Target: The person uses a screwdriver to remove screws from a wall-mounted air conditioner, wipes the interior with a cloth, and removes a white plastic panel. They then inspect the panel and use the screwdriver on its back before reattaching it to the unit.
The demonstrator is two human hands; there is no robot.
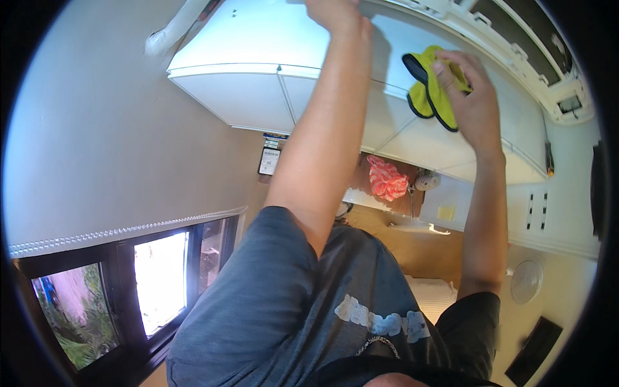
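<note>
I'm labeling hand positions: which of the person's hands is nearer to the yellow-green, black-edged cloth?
Right. The right hand is holding the yellow-green cloth; the left hand is apart from it, up and to its left, at the picture's upper edge.

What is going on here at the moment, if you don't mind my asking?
A person's right hand is holding a yellow-green cloth with dark edging over a white cabinet; whether the cloth touches it is hard to tell. The left hand reaches toward the upper edge of the view, where it is partly cut off. At the upper right is the white housing of what looks like an opened air conditioner.
</note>
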